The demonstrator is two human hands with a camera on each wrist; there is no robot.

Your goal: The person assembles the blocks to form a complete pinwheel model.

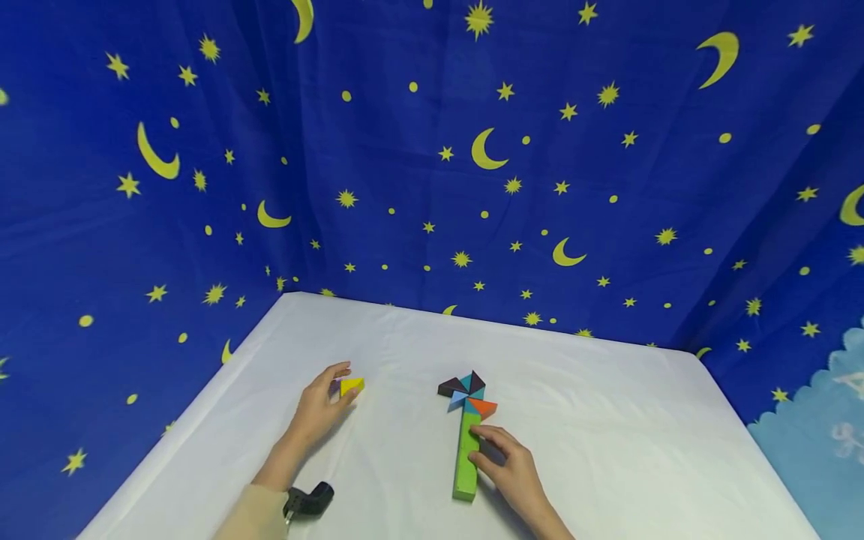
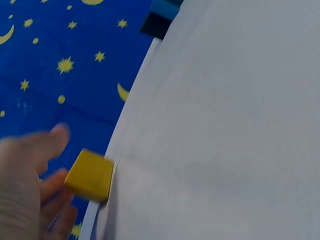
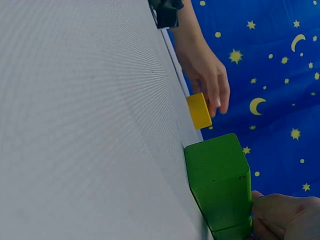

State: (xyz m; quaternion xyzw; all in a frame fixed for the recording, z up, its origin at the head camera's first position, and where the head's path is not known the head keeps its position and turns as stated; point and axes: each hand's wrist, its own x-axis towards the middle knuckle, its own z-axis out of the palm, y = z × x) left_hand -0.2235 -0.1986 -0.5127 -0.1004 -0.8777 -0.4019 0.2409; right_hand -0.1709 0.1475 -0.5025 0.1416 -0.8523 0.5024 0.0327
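Note:
In the head view, my left hand (image 1: 320,409) is at a small yellow block (image 1: 352,385) on the left of the table. Its fingers and thumb are spread around the block; in the left wrist view the thumb stands apart from the yellow block (image 2: 90,176). My right hand (image 1: 511,466) touches the right side of a long green bar (image 1: 466,469) with its fingertips; a seam crosses the green bar (image 3: 220,175) in the right wrist view. At the bar's far end lie black triangles (image 1: 451,387), teal pieces, a light blue triangle (image 1: 457,400) and an orange triangle (image 1: 483,407), set like a pinwheel.
A white cloth (image 1: 594,442) covers the table. Behind it and at the left hangs a blue curtain (image 1: 378,150) with yellow moons and stars. A black device (image 1: 312,500) sits by the left wrist. Light blue fabric (image 1: 817,420) shows at the right.

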